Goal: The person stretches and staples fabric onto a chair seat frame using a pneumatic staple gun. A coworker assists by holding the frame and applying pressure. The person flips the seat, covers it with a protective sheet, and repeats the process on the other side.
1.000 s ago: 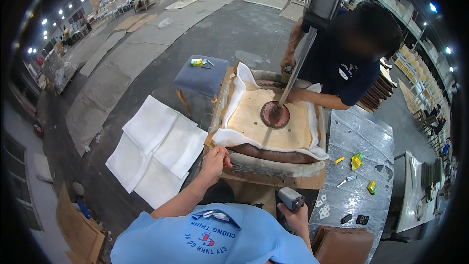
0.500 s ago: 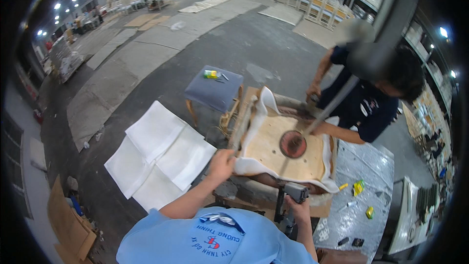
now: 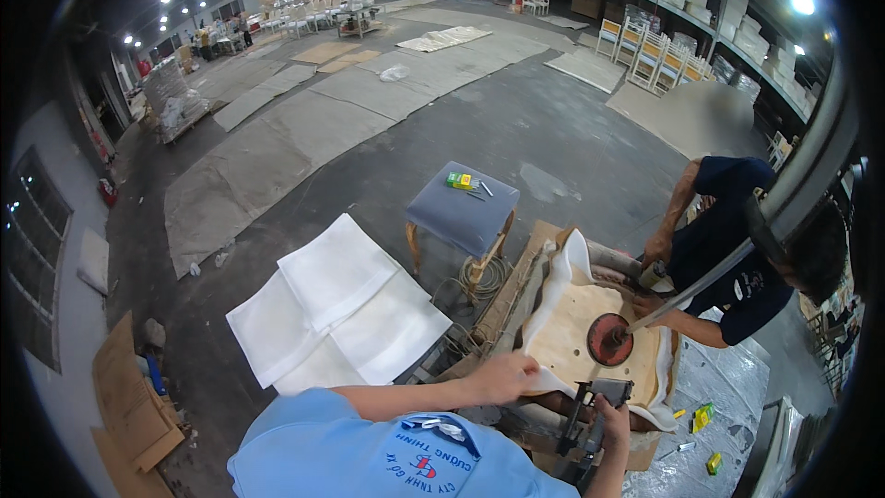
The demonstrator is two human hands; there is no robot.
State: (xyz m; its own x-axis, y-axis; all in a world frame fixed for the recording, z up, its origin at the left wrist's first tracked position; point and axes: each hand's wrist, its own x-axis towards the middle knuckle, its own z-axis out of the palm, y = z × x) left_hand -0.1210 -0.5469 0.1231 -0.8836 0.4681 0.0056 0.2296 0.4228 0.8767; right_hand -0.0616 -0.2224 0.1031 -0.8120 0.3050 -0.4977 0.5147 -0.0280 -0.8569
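Note:
A light wooden seat board (image 3: 572, 327) with wavy white padding (image 3: 656, 413) round its edge lies in front of me. A round red disc (image 3: 610, 339) on a shaft presses on its middle. At the board's near left corner, my left hand (image 3: 502, 378) is closed, its fingertips at the padding's edge; the exact grip is partly hidden. My right hand (image 3: 612, 422) is wrapped round the handle of a staple gun (image 3: 604, 393), whose nose is by the near edge of the board. Across the board, a co-worker's hand (image 3: 657, 249) holds another tool (image 3: 654, 277).
White foam sheets (image 3: 341, 314) lie at my left. Beyond them stands a grey padded stool (image 3: 461, 212) bearing a small green-yellow box (image 3: 459, 181). Coiled hose (image 3: 489, 277) hangs beside it. A plastic-covered table (image 3: 737, 387) with small packets is at right. A metal post (image 3: 820, 148) rises there.
The view has shifted, so the scene sits lower and further right. My left hand remains by the padding's edge, and the staple gun has tipped nearer the board's near edge.

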